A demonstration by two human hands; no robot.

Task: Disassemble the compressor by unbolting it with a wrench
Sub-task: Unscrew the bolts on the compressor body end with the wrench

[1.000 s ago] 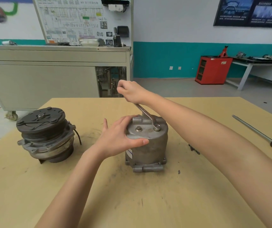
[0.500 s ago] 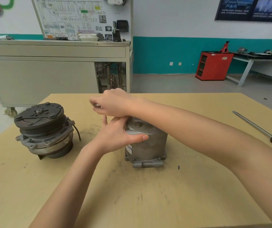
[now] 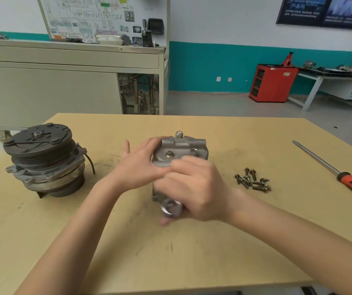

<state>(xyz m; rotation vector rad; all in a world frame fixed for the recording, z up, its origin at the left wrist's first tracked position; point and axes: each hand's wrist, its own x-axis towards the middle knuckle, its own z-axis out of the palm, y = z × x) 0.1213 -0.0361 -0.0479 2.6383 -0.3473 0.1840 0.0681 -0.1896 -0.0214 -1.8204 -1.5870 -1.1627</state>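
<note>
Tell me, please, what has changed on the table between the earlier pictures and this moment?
The right hand, gripping the wrench, swung its handle from the far side of the compressor body, past the left, round to the near side. The left hand still holds the body's left side. The pulley part and screwdriver lie as before.

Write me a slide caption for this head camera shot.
Left hand holds the compressor housing while the right hand grips a wrench; loose bolts lie on the table beside the housing.
</note>
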